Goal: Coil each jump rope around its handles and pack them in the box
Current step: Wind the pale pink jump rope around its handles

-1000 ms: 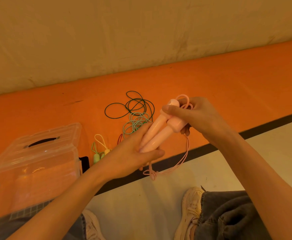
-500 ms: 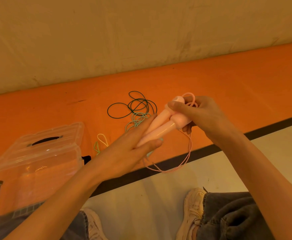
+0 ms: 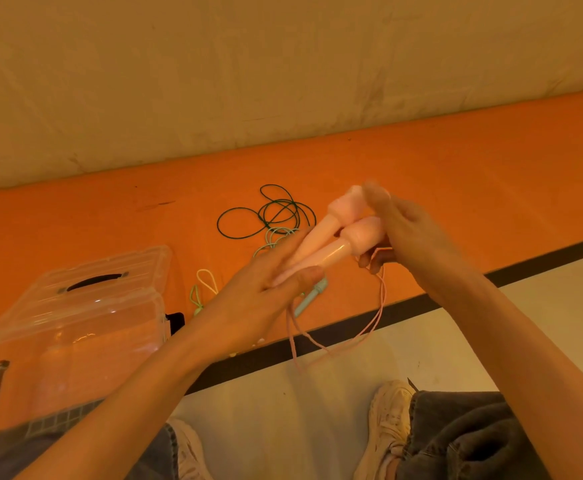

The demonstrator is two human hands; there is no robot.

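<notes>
We see the left hand (image 3: 265,282) gripping the lower ends of two pink handles (image 3: 331,244), held together above the orange mat (image 3: 456,188). The right hand (image 3: 407,233) is at the top ends w/ lower fingers curled on the pink rope (image 3: 373,327) — the loop hangs below. The clear box (image 3: 75,327) sits left, lid on. Dark green rope (image 3: 265,216) & pale green rope (image 3: 276,237) lie on the mat behind the hands.
</notes>
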